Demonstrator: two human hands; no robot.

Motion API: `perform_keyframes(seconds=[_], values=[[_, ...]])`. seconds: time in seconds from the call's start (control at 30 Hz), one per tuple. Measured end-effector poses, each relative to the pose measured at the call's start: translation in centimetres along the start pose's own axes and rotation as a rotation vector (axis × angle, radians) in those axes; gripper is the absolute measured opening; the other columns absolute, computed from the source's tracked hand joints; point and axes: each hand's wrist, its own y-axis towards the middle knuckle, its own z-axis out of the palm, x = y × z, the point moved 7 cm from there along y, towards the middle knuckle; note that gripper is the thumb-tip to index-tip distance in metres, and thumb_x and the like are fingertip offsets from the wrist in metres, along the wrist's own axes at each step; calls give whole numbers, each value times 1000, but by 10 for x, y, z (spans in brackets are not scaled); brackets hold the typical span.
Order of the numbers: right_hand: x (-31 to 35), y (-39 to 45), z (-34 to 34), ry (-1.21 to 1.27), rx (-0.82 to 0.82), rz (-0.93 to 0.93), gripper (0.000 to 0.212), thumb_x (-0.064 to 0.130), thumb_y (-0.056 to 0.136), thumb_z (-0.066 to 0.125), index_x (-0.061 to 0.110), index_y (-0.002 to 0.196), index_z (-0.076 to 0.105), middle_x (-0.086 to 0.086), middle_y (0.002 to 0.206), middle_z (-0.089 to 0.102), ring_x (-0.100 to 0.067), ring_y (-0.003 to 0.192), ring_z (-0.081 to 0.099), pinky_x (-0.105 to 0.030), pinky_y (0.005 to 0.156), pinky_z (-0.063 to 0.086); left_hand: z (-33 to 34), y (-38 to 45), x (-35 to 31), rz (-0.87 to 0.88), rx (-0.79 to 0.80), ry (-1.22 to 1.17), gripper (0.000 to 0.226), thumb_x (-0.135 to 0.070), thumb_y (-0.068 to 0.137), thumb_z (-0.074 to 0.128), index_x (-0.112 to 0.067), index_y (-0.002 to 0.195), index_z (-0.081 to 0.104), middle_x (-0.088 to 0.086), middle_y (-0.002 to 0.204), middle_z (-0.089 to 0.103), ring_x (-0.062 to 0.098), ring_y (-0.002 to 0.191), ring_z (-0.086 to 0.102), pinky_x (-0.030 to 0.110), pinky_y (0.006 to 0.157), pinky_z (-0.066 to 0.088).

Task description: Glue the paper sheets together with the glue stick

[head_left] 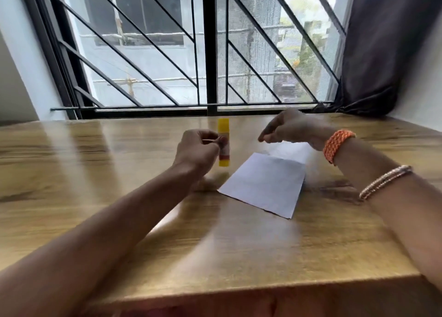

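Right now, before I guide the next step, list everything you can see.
glue stick: one, yellow with a red label, upright, held at table centre
paper sheets: white, overlapping, flat on the table; count unclear
table: one, wooden, brown
window grille: black bars, behind the table
curtain: one, dark, far right
bracelet: one, orange, right wrist
bangles: thin, pale, right forearm
left hand: grips the glue stick
right hand: above the paper, holds nothing

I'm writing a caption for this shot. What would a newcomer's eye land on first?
The yellow glue stick, held upright in the left hand above the middle of the wooden table. Next, the white paper sheets lying just right of it, under the raised right hand with its orange wristband.
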Motion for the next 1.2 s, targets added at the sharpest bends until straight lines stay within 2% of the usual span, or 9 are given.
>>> perform_keyframes(seconds=[0.1, 0.23, 0.47, 0.53, 0.63, 0.73, 0.93, 1.07, 1.2], values=[[-6, 6, 17, -71, 85, 21, 16, 7, 86, 67, 5, 100, 74, -9, 86, 66, -14, 79, 54, -22, 68, 43, 1, 1, 4, -8, -14, -42, 5, -19, 88, 62, -17, 89, 66, -2, 81, 66, 1, 58, 48, 15, 48, 34], [-9, 9, 28, -97, 99, 9, 12, 10, 83, 71, 8, 94, 73, -4, 72, 62, -12, 61, 51, -14, 45, 39, 1, 1, 8, -3, -20, -58, 7, -18, 86, 64, -15, 92, 64, -5, 76, 64, 1, 58, 51, 14, 47, 35], [-13, 17, 36, -111, 86, -1, 9, 11, 82, 72, 12, 75, 67, -7, 76, 65, -14, 60, 52, -22, 52, 41, 3, 4, 8, 36, -19, -12, 11, -20, 85, 65, -15, 95, 64, -5, 78, 64, -2, 52, 52, 3, 39, 33], [-14, 20, 37, -88, 82, 5, 12, 10, 85, 68, 12, 73, 65, -8, 75, 64, -14, 61, 52, -22, 56, 43, 4, 4, 8, 44, -18, 1, 12, -21, 85, 65, -15, 96, 64, -5, 80, 65, 0, 56, 51, 5, 41, 34], [-15, 23, 38, -78, 85, 28, 10, 4, 88, 60, 5, 79, 63, -5, 63, 54, -12, 50, 44, -10, 35, 31, 4, 5, 7, 64, -17, 17, 15, -22, 86, 64, -15, 98, 64, -2, 86, 67, 0, 57, 53, 14, 49, 35], [-14, 31, 39, -159, 53, 14, 11, 1, 85, 50, 4, 79, 58, -8, 60, 47, -17, 47, 40, -8, 30, 24, 2, 8, 9, 73, -28, 26, 12, -23, 86, 64, -16, 95, 64, 0, 85, 68, -6, 47, 54, 19, 51, 39], [-16, 59, 22, -181, -167, -131, 14, 1, 89, 48, 3, 96, 59, -15, 93, 61, -22, 82, 53, -28, 69, 41, 6, 25, 14, 101, -79, 49, 17, -19, 88, 62, -7, 100, 60, -1, 78, 64, 14, 74, 62, 37, 77, 55], [-8, 96, 16, -179, -209, -352, 26, -5, 86, 44, 7, 108, 48, -3, 74, 54, -23, 72, 49, -34, 73, 39, 13, 62, 14, 120, -60, 100, 13, -12, 88, 60, -10, 98, 52, 8, 87, 67, 29, 84, 66, 47, 81, 55], [1, 135, 32, -321, -118, -550, 42, -5, 79, 47, 9, 119, 49, -5, 77, 66, -21, 69, 53, -42, 84, 38, 14, 94, 26, 122, -42, 106, 25, -7, 85, 62, -15, 105, 49, 6, 92, 68, 24, 88, 66, 47, 83, 55]])
